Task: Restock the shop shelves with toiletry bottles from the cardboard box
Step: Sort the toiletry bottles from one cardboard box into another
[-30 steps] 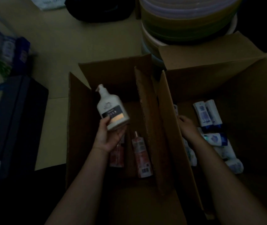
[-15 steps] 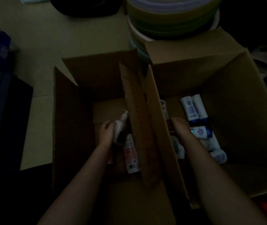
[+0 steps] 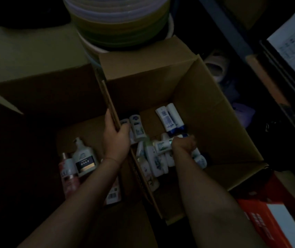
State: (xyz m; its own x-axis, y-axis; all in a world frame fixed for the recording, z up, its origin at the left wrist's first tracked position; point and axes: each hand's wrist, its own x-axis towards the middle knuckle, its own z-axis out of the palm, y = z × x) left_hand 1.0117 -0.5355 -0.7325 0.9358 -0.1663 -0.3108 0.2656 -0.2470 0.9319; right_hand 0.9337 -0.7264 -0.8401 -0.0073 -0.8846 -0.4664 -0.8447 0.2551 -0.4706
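Two open cardboard boxes stand side by side in dim light. The left box (image 3: 35, 108) holds a white pump bottle (image 3: 84, 158) lying beside pink bottles (image 3: 68, 176). The right box (image 3: 220, 111) holds several white toiletry bottles (image 3: 152, 158) and blue-capped tubes (image 3: 170, 119). My left hand (image 3: 115, 136) grips the upright flap (image 3: 110, 104) between the two boxes. My right hand (image 3: 184, 144) is inside the right box, its fingers curled round a white bottle (image 3: 162, 146) in the pile.
A stack of round plastic basins (image 3: 118, 20) stands right behind the boxes. Dark shelving (image 3: 250, 42) rises at the right, with a pale shoe (image 3: 214, 65) at its foot. An orange and white carton (image 3: 275, 222) lies at the lower right. Pale floor (image 3: 26, 51) shows at the left.
My left hand has put the pump bottle down in the left box and taken hold of the flap. My right hand has reached deeper into the right box and closed on a bottle.
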